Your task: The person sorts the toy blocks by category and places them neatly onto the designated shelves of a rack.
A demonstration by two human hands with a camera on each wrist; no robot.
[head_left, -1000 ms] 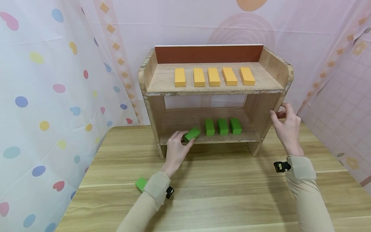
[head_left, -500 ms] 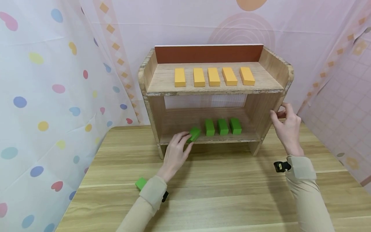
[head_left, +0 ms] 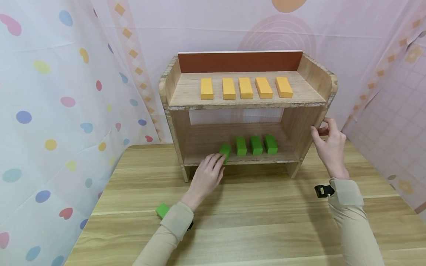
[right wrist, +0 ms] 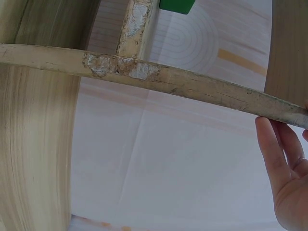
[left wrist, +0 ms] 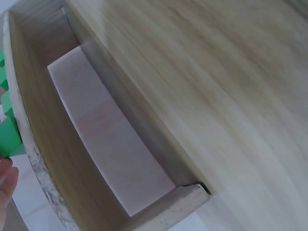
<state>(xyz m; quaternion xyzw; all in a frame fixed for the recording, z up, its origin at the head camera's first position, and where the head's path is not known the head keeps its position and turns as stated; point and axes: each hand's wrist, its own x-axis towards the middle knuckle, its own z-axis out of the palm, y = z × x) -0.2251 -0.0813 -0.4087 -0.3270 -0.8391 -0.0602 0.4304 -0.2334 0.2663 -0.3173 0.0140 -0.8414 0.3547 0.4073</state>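
My left hand [head_left: 205,179] is at the front edge of the lower shelf, its fingertips touching the near end of a green block [head_left: 225,150]. The fingers partly cover that block, which stands at the left end of a row with several like it. In the left wrist view, fingertips [left wrist: 6,180] meet the end of the green block [left wrist: 8,137]. My right hand [head_left: 330,147] holds the right side panel of the wooden shelf [head_left: 309,129]. In the right wrist view, that hand [right wrist: 291,178] has its fingers against the panel's edge [right wrist: 207,90].
Several yellow blocks [head_left: 245,88] lie in a row on the upper shelf. Another green block [head_left: 162,210] lies on the wooden table [head_left: 253,221], partly hidden by the left sleeve. Patterned cloth [head_left: 213,22] hangs behind and at both sides.
The green block at my left hand has gone from slanted to nearly in line with the row. The left fingers have shifted from gripping its sides to its near end. My right hand stays put.
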